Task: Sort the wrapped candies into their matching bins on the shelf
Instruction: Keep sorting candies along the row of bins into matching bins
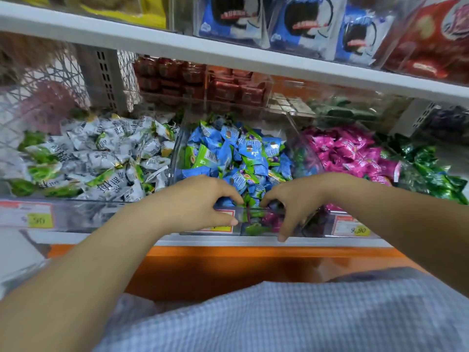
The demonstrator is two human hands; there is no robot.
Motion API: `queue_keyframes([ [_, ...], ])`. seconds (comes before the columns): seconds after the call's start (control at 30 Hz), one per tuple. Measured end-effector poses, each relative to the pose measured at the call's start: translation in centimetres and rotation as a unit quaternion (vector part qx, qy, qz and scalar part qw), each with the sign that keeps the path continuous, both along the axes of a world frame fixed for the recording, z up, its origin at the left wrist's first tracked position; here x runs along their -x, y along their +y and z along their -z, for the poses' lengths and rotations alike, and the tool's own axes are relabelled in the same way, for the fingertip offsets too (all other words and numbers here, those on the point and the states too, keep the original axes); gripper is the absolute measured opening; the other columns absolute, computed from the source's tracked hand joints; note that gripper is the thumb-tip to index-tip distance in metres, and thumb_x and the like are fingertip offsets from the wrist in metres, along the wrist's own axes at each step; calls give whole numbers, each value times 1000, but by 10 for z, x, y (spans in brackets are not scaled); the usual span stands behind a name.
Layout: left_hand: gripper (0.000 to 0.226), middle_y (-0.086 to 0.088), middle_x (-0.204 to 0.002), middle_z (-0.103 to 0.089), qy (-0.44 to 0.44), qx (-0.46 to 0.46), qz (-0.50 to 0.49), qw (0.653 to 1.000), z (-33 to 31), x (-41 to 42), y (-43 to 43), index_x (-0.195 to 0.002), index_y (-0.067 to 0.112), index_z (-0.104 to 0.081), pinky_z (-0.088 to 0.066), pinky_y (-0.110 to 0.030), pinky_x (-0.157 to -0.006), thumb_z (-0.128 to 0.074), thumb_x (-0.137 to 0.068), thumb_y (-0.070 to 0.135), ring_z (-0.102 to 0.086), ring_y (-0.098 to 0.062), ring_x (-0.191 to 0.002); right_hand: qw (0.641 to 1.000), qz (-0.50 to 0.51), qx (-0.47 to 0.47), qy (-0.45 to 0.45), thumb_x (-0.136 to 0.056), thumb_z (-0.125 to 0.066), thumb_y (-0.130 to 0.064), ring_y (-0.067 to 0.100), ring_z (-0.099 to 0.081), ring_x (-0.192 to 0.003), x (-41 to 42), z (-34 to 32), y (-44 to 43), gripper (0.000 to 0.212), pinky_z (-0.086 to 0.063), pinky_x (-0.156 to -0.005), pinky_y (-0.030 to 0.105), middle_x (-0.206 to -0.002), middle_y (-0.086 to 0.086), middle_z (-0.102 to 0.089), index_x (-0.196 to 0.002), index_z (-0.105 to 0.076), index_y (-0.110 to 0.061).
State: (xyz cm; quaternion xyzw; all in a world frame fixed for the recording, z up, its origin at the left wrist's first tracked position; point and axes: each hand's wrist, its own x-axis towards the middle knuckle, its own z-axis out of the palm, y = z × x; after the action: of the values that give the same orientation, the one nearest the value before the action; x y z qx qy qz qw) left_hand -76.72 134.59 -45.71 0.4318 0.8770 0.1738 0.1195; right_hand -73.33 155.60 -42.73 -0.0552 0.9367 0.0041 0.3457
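Foil, likely light and slippery: pinching blue wrapped candies (pixel 251 148) by crimped ends. Curling left grip (pixel 200 201), right grip (pixel 291 201) over front edge of bin (pixel 177 158); cannot tell if clamped.

The clear middle bin (pixel 177 148) stood heaped with blue-wrapped candies (pixel 253 148), a light-green-wrapped candy (pixel 203 156) lying among them near its left wall (green and pink wrappers also showed low behind its front wall). In the left bin (pixel 76 212) lay white-and-green-wrapped candies (pixel 106 158). The right bin (pixel 304 148) held pink-wrapped candies (pixel 350 151), with dark-green-wrapped candies (pixel 436 168) piled beside them, further right.
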Motion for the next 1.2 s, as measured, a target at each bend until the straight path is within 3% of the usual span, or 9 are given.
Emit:
queue_keyframes([
  [0.07,38,19,-124,-55,-1,3,2,1000,0,0,0,-123,37,-58,-42,-27,-92,-64,-86,45,-48,-4,-101,999,32,17,-15,-72,-78,-41,-4,-50,-65,1,-1,-2,87,-48,-58,13,-126,-5,-44,-144,-31,-23],
  [0.2,40,17,-126,-55,-2,5,4,1000,1,-1,-1,-124,37,-57,-42,-29,-95,-64,-86,45,-49,-5,-106,996,79,20,-38,-74,-78,-37,7,-56,-68,1,6,0,78,-52,-62,21,-86,-10,-46,-137,-35,-20],
  [0.37,41,16,-125,-56,1,0,-1,1000,3,-2,-1,-125,36,-57,-43,-33,-97,-65,-86,44,-52,-7,-109,996,67,7,-57,-73,-77,-43,11,-52,-86,3,14,-3,91,-53,-73,25,-125,0,-41,-143,-28,-14],
  [0.5,43,14,-129,-56,10,2,0,1000,3,-4,-1,-127,35,-56,-41,-32,-99,-64,-86,44,-51,-9,-114,991,99,38,-77,-70,-81,-41,10,-53,-84,6,16,-5,75,-58,-78,35,-119,-5,-36,-130,-45,-14],
  [0.63,43,15,-130,-54,16,3,3,1000,4,-3,-2,-128,36,-55,-40,-31,-99,-63,-87,44,-50,-9,-115,991,108,35,-78,-70,-79,-46,9,-52,-79,8,18,-5,45,-59,-75,35,-101,-2,-44,-94,-56,-17],
  [0.73,44,14,-129,-54,17,7,0,1000,5,-2,-2,-128,38,-54,-40,-33,-98,-63,-86,46,-49,-11,-113,987,134,13,-90,-75,-76,-43,17,-51,-87,8,19,-12,48,-58,-80,36,-87,-8,-40,-103,-51,-13],
  [0.93,44,14,-130,-54,14,6,4,1000,5,-2,-2,-129,38,-53,-41,-33,-98,-63,-86,46,-50,-10,-114,985,140,0,-100,-77,-75,-40,18,-54,-93,8,13,-18,52,-57,-82,35,-104,0,-47,-110,-52,-9],
  [1.1,45,16,-131,-53,21,8,8,1000,4,-1,-1,-131,37,-52,-38,-25,-91,-62,-88,45,-48,-9,-111,988,107,-45,-103,-80,-74,-33,16,-55,-67,12,0,-22,33,-58,-77,38,-78,0,-45,-76,-53,-8],
  [1.2,46,15,-130,-55,29,14,8,999,4,-1,1,-132,37,-51,-38,-26,-92,-62,-88,45,-49,-12,-111,987,82,-66,-121,-79,-75,-32,21,-57,-80,16,-3,-24,30,-59,-76,39,-83,0,-45,-73,-56,-9],
])
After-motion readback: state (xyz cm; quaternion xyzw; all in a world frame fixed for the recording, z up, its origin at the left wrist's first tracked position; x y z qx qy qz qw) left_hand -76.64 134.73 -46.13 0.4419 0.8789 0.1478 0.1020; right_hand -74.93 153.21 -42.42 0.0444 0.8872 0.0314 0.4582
